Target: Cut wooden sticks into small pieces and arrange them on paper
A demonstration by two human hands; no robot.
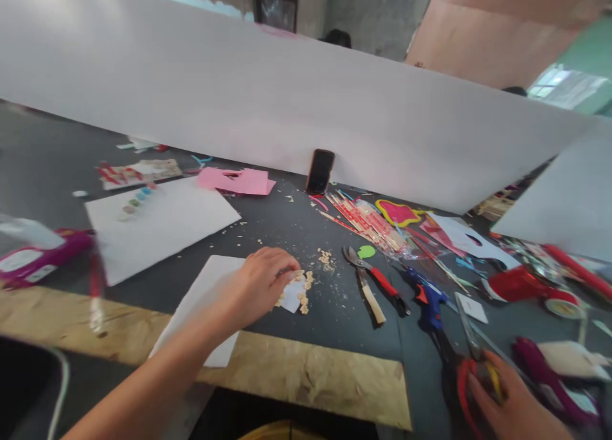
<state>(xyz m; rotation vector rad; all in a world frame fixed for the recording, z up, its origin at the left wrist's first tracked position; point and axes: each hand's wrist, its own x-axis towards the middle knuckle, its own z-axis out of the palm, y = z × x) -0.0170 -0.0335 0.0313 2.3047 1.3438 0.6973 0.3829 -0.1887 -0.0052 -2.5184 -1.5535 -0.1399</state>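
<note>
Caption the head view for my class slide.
Left hand over a small pale piece edged with tan bits, right hand holding scissors.

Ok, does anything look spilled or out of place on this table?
Yes, mildly: a cluster of beige crumbs lies loose on the dark tabletop, beyond and to the right of the left hand. It looks spilled, whereas similar beige bits line the edge of the small white piece beside that hand.

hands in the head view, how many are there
2: the left hand at the small pale piece edged with tan bits, and the right hand at lower right, on the scissors. Any behind the white partition would be hidden.
</note>
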